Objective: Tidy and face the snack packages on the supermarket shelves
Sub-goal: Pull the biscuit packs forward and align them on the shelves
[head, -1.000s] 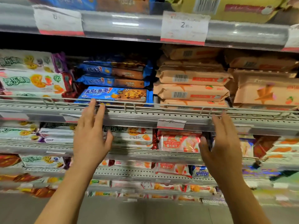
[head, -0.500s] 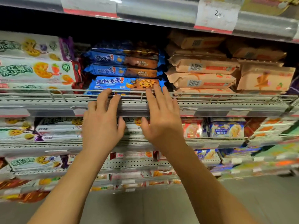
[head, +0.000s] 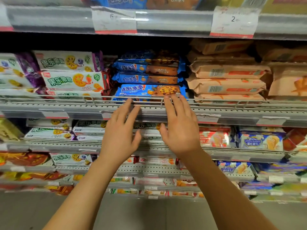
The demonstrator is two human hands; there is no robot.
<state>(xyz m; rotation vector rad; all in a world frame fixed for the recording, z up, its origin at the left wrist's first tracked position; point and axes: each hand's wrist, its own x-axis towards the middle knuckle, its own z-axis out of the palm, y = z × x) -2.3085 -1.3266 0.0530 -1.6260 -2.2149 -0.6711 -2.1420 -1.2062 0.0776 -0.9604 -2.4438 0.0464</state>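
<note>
**Desk:** What sits nearest the lens?

**Photographer:** Two bare forearms rise from the bottom of the frame over a grey floor. The left hand [head: 120, 132] and the right hand [head: 180, 128] are raised side by side, backs to the camera, fingers straight and slightly spread. Each grip is released and holds nothing.

**Desk:** Where do the fingers reach?

**Photographer:** The fingertips of both hands lie at the wire front rail [head: 216, 101] of a grey perforated shelf [head: 232, 112]. The right fingertips overlap the lower edge of the blue cookie pack [head: 149, 91]; whether they touch it I cannot tell. The left fingertips are at the rail just below that pack's left half.

**Desk:** And the pack itself?

**Photographer:** It stands facing out behind the rail, in the middle of the shelf, with more blue packs [head: 147, 74] stacked above it. To the left is a stack of white fruit-biscuit packs [head: 73, 80]; to the right, stacked peach-coloured packs [head: 227, 85], barcodes showing.

**Desk:** Beyond that?

**Photographer:** Lower shelves behind the hands carry wafer packs [head: 260, 141] and more biscuits. Above, the next shelf edge bears paper price tags [head: 234, 22], one reading "2".
</note>
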